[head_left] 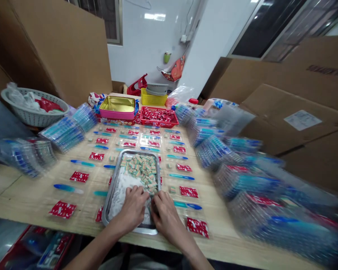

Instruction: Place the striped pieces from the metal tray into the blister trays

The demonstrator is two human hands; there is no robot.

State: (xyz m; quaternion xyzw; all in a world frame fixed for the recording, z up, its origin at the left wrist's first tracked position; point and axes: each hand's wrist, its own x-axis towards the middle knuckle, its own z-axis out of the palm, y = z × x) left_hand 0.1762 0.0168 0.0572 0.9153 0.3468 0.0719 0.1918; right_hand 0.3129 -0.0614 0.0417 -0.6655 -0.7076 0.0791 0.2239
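Observation:
A metal tray point(109, 195) stands near the table's front edge. White powder point(124, 187) fills its left part, and small pale green and orange pieces point(142, 168) lie in its upper right. Over the powder, my left hand point(135, 204) has its fingers curled down, with the fingertips hidden. My right hand point(165, 212) is bent over the tray's right rim, its fingers curled inward; what they hold, if anything, cannot be made out. Around the tray lie clear plastic packs with blue pens point(181, 176) and red dotted packets point(189, 191).
Blurred stacks of clear packs point(250, 180) line the right side, and more stacks point(63, 133) stand at the left. Behind are a red basket of packets point(159, 116), a pink-edged gold tin point(118, 105), a yellow basket point(153, 98) and a grey basket point(35, 116).

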